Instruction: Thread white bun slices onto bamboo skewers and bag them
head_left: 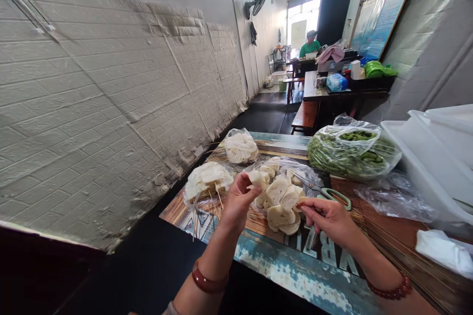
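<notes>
My left hand (240,200) pinches a pale, spongy-looking round slice (257,178) between thumb and fingers. To its right, my right hand (327,217) is closed in a pinch at the edge of a pile of similar slices (283,199); what sits between its fingertips is too small to make out. The pile lies on a clear plastic bag (312,173). Scissors with pale green handles (338,198) rest just behind my right hand. Left of my left hand, thin wooden skewers (212,209) stick out from a bag of pale pieces (207,179).
Another bag of pale pieces (241,146) stands at the back of the patterned table (273,251). A bag of green vegetables (353,152) and white plastic tubs (424,157) are at right. More skewers (384,236) lie beneath my right arm. A person (309,47) sits far off.
</notes>
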`<state>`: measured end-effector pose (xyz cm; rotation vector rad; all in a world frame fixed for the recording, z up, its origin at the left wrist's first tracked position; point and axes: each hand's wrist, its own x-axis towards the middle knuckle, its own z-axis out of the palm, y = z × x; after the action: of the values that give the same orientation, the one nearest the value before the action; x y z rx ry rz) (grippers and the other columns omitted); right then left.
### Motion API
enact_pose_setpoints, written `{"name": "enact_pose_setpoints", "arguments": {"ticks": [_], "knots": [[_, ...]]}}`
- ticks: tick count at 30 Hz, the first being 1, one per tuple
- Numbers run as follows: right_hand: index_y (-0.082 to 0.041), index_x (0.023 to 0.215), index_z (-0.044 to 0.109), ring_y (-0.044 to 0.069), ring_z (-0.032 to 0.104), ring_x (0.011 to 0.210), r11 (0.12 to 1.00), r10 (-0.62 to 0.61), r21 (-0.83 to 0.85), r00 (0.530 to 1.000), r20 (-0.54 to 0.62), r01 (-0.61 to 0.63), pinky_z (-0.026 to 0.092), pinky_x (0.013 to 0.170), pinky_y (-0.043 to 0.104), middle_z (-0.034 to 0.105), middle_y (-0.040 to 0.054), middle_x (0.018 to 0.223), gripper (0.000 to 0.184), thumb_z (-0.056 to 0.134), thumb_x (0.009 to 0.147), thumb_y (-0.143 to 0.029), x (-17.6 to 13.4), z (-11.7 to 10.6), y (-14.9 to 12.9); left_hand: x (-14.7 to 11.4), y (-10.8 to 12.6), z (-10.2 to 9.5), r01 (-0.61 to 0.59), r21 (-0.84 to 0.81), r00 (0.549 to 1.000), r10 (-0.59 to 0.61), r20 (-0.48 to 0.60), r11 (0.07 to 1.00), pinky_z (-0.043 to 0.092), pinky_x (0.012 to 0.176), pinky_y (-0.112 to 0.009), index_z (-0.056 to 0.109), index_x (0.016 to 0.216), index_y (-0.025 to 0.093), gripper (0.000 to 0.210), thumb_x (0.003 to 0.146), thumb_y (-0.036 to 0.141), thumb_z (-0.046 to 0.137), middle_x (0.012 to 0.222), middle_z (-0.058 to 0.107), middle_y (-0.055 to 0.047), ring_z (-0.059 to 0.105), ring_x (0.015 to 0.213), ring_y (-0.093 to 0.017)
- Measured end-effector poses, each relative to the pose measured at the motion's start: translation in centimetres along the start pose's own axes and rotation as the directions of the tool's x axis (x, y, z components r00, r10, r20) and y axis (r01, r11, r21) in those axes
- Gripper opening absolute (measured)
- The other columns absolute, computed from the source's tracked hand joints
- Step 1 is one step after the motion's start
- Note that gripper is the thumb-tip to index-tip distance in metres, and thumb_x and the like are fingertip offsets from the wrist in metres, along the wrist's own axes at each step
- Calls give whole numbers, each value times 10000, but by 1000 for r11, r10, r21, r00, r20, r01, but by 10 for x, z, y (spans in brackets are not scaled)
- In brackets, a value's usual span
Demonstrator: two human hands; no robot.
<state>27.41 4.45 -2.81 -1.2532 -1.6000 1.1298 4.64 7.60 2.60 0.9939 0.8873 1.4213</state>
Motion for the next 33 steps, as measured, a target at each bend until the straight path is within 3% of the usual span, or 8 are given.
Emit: {"name": "enact_pose_setpoints", "arguments": {"ticks": [5, 11, 14, 18, 24, 33], "knots": [[-157, 944, 752, 100, 528, 419, 1000, 21, 12, 1000, -13, -20, 420, 435, 220, 635, 8, 579, 378, 571, 861, -479, 0, -2, 0, 0, -1, 2, 28, 7, 1000, -28, 7, 1000, 494, 637, -249, 624, 1146, 209, 570, 623, 170, 848, 881, 674, -8, 609, 764, -147], [-153, 963, 725, 99, 545, 427, 995, 45, 83, 998, 38, -48, 411, 430, 213, 635, 2, 591, 374, 567, 870, -479, -2, 0, -3, 8, -3, 1, 108, -202, 986, -131, -106, 973, 546, 777, -327, 561, 868, 173, 407, 609, 208, 873, 875, 706, -28, 682, 792, -168], [-156, 965, 712, 110, 571, 442, 995, 38, 91, 996, 78, -45, 416, 429, 214, 647, 7, 605, 351, 567, 876, -463, -4, 4, -4, 10, -3, 5, 139, -262, 980, -171, -102, 955, 537, 770, -305, 554, 936, 190, 446, 616, 184, 865, 855, 733, -26, 700, 744, -160], [-165, 936, 715, 108, 568, 443, 998, 33, 43, 999, 37, -34, 430, 453, 220, 647, 7, 613, 329, 551, 896, -448, -3, 6, -1, 7, -2, 15, 172, -300, 978, -198, -60, 938, 532, 789, -281, 591, 1107, 187, 516, 656, 199, 842, 932, 758, -58, 720, 813, -174], [-159, 993, 717, 107, 552, 448, 998, 44, 44, 998, -42, -43, 424, 447, 220, 637, 2, 625, 359, 546, 900, -461, -2, 4, 0, 4, -5, 18, 184, -322, 976, -211, -50, 929, 547, 749, -288, 613, 923, 166, 345, 667, 210, 839, 881, 753, -66, 720, 803, -182], [-173, 933, 725, 102, 561, 443, 1000, -1, -15, 1000, -18, 1, 416, 438, 211, 636, 1, 623, 300, 534, 914, -404, -5, 2, -2, 8, -7, 17, 149, -311, 980, -182, -79, 939, 539, 701, -253, 635, 926, 168, 422, 586, 189, 883, 848, 741, -24, 696, 701, -136]]}}
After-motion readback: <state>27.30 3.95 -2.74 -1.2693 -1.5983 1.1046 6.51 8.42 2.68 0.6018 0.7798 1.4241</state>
